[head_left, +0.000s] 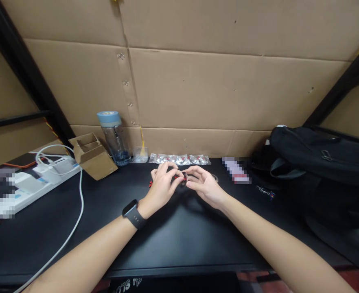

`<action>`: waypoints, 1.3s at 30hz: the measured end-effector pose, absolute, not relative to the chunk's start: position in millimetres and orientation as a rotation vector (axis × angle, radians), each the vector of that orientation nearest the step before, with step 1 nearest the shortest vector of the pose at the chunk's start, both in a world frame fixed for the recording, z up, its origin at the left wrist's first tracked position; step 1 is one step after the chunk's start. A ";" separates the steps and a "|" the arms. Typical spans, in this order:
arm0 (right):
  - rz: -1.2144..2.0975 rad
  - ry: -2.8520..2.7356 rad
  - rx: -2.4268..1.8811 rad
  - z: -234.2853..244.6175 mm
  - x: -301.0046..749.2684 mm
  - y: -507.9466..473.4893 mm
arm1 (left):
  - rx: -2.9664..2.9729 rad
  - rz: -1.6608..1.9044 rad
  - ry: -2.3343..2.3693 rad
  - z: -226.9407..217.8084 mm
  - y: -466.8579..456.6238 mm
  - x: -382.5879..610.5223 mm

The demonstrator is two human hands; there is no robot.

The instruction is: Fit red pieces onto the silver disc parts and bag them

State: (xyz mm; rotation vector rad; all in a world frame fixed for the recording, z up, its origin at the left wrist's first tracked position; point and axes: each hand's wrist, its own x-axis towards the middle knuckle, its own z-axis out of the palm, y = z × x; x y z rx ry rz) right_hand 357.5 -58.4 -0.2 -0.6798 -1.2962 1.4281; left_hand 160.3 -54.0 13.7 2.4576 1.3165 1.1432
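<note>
Both hands meet over the black table, around a small round disc (184, 179) with red on it. Its exact kind is too small to make out. My left hand (161, 185), with a dark watch on its wrist, pinches the disc's red side between thumb and fingers. My right hand (208, 187) has its thumb and fingertips at the disc's right edge. Behind the left hand a red bit (150, 184) peeks out, partly hidden. A pale ring-shaped thing (216, 178) shows just behind the right hand. Several clear packets (182, 160) with red and silver contents lie beyond.
Along the back stand a blue-lidded bottle (115, 138) and an opened cardboard box (95, 160). A white power strip (36, 183) with a trailing cable is at left. A black bag (320, 162), a blurred-out pink item (237, 170) and a keychain (268, 193) lie right.
</note>
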 end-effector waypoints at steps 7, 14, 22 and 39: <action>1.420 -1.252 -0.709 -1.2 355.8 -59.6 | 2.586 1.154 1.377 10.8 -54.2 160.5; 1.378 -1.216 -0.797 -3.4 353.6 -57.5 | 2.609 1.209 1.351 14.3 -57.9 161.8; 1.437 -1.228 -0.760 -1.9 355.4 -57.1 | 2.503 1.250 1.410 15.9 -58.6 162.8; 1.416 -1.195 -0.760 -8.8 354.3 -55.6 | 2.361 1.150 1.195 14.9 -54.7 160.5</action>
